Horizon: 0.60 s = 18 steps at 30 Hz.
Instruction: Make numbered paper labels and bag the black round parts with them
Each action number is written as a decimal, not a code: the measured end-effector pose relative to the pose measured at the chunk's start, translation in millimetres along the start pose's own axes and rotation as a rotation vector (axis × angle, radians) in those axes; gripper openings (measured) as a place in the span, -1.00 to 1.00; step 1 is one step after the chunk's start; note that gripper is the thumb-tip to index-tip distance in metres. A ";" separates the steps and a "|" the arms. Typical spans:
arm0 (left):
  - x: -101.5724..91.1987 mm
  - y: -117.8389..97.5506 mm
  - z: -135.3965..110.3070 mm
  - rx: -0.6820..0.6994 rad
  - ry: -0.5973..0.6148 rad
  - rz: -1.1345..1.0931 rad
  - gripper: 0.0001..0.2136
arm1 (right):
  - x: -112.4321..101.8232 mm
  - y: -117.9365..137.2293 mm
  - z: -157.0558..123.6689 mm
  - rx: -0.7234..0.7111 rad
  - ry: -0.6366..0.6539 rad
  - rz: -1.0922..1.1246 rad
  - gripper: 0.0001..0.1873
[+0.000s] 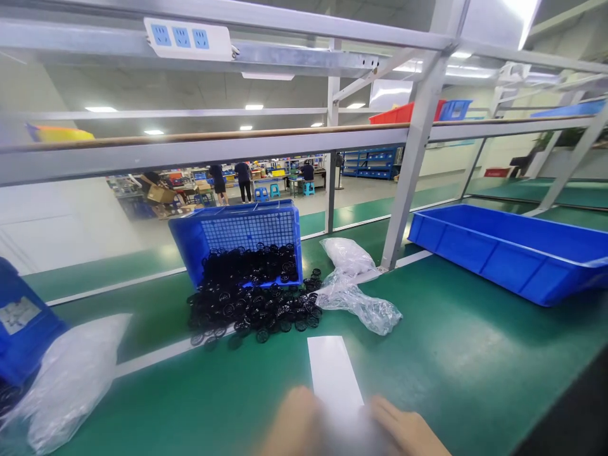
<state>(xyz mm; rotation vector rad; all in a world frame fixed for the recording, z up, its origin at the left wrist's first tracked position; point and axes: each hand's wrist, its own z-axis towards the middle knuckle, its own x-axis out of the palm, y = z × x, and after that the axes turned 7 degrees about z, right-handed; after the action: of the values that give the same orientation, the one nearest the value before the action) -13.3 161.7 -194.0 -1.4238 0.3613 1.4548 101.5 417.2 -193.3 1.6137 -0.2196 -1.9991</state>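
Note:
A white strip of paper (335,367) lies on the green worktop at the bottom middle, its near part blurred. My left hand (297,421) is at the strip's left edge, smeared by motion, so its fingers cannot be made out. On the other side, my right hand (403,424) has its fingers curled in at the paper's right edge. A pale blurred patch between both hands hides what they may hold. Beyond them, many small black wheel-like rings (256,310) spill out of a tipped blue crate (190,247).
Clear plastic bags (356,297) lie right of the rings. A large blue bin (489,253) stands at the right. Another plastic bag (80,373) and a blue crate (23,335) are at the left. A metal post (413,145) rises from the worktop; people (243,180) are far behind.

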 end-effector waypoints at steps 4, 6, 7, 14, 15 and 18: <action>1.1 -1.7 3.1 -0.091 -0.057 -0.059 -0.83 | -10.9 8.1 9.4 0.164 0.051 0.171 -0.79; 9.6 2.2 5.6 -0.129 -0.109 -0.066 -0.85 | -11.0 8.4 13.7 0.206 0.027 0.226 -0.80; 14.7 4.7 7.0 -0.150 -0.135 -0.060 -0.87 | -9.6 7.5 15.4 0.228 0.010 0.231 -0.72; 20.1 5.7 16.3 -0.394 -0.149 -0.038 -0.88 | 3.3 1.5 17.6 0.303 -0.074 0.172 -0.61; 14.3 1.9 17.6 -0.418 -0.130 -0.039 -0.88 | 4.5 2.1 17.1 0.300 -0.101 0.155 -0.60; -6.6 -11.9 21.5 -0.462 -0.062 -0.044 -0.88 | 7.9 4.3 16.0 0.292 -0.186 0.093 -0.61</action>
<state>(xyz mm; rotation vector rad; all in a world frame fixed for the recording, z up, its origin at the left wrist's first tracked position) -17.4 180.8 -177.8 -1.7294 -0.0534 1.6079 86.8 406.2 -193.9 1.5522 -0.6723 -2.1200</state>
